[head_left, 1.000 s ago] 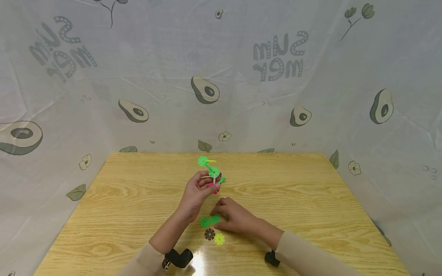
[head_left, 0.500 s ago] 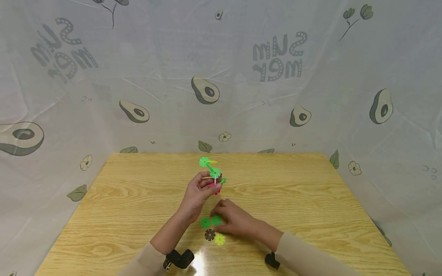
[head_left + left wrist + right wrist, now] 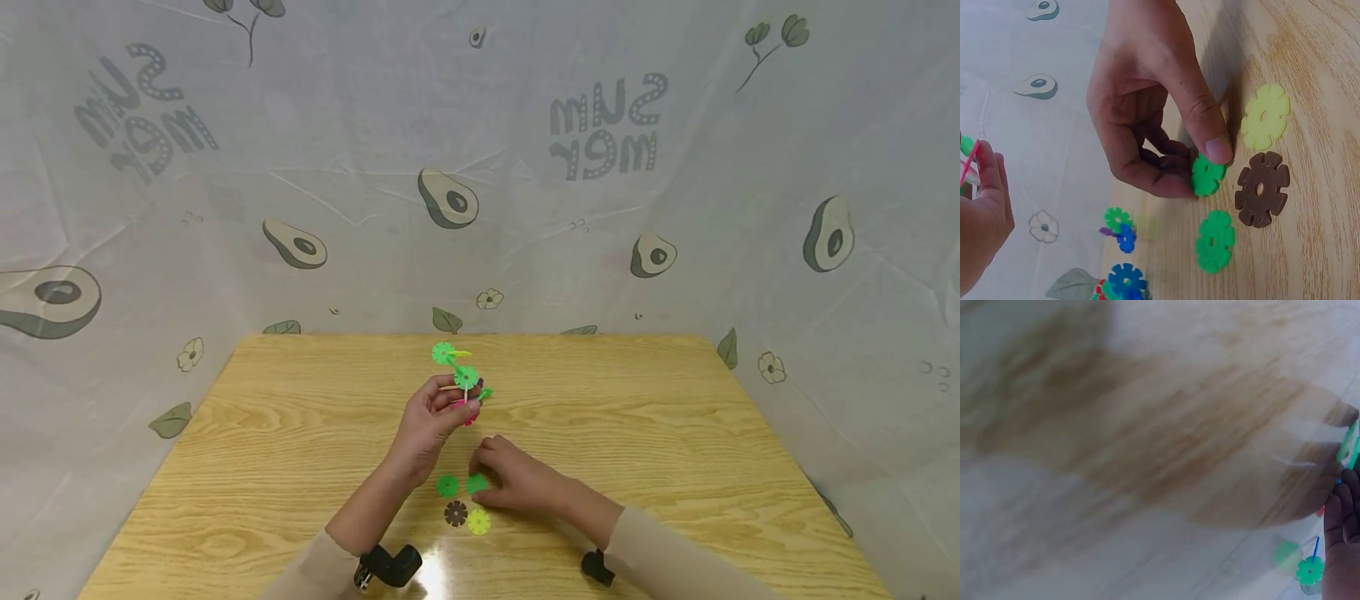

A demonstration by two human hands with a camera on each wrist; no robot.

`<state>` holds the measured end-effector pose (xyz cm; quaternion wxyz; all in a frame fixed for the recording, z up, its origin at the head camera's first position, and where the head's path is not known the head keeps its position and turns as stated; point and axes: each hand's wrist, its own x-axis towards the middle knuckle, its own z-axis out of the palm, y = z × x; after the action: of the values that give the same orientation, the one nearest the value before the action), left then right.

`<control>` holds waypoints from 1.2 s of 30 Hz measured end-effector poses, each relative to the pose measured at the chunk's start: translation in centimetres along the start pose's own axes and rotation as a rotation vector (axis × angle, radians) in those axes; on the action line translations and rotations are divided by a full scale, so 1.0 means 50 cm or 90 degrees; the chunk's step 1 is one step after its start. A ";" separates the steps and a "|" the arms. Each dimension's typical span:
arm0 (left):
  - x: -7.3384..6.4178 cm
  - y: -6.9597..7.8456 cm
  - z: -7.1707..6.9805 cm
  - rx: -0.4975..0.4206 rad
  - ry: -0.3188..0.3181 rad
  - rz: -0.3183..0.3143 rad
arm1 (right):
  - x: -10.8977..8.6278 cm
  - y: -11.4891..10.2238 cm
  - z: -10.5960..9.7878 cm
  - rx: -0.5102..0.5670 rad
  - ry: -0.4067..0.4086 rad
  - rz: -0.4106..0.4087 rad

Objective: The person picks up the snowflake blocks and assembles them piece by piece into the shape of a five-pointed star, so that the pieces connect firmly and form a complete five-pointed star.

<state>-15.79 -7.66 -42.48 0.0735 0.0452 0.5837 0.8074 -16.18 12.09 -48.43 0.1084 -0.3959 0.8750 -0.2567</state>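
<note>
My left hand point(image 3: 431, 421) is raised over the table and holds a chain of slotted interlocking discs by a pink disc point(image 3: 465, 411). Two green discs point(image 3: 466, 377) and a yellow one seen edge-on stand up from it; the fingers hide part of the chain. Nearer the front, my right hand point(image 3: 521, 475) pinches a loose green disc point(image 3: 1208, 174) between thumb and fingertip, close over the wood. Beside it lie another green disc point(image 3: 1216, 241), a brown disc point(image 3: 1263, 189) and a yellow disc point(image 3: 1266, 117).
In the left wrist view, joined blue and green discs point(image 3: 1125, 281) show along the bottom. Black wrist devices point(image 3: 397, 565) sit under both forearms. A printed curtain point(image 3: 525, 250) stands behind the wooden table point(image 3: 660, 417). The right wrist view is mostly blurred.
The right hand has shifted a little to the right with the pinched green disc, widening its gap from the other green disc. The left hand stays almost where it was.
</note>
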 end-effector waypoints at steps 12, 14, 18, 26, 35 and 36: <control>0.000 0.001 -0.008 -0.003 0.016 -0.014 | -0.005 0.014 -0.072 0.152 0.155 0.068; 0.002 0.000 -0.009 -0.007 0.015 -0.014 | -0.003 0.013 -0.092 0.146 0.214 0.074; 0.006 -0.002 -0.011 -0.006 0.011 -0.018 | 0.005 0.005 -0.129 0.118 0.311 0.036; 0.006 -0.002 -0.013 0.001 0.002 -0.023 | 0.015 -0.017 -0.164 0.043 0.318 -0.060; 0.004 0.000 -0.016 0.005 0.004 -0.035 | 0.021 -0.025 -0.164 0.038 0.295 -0.099; 0.004 -0.001 -0.016 0.005 0.006 -0.035 | 0.022 -0.025 -0.163 0.039 0.292 -0.105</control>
<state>-16.12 -8.39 -42.77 0.0928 0.0255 0.5883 0.8029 -19.31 13.52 -40.86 -0.1025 -0.3940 0.8330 -0.3746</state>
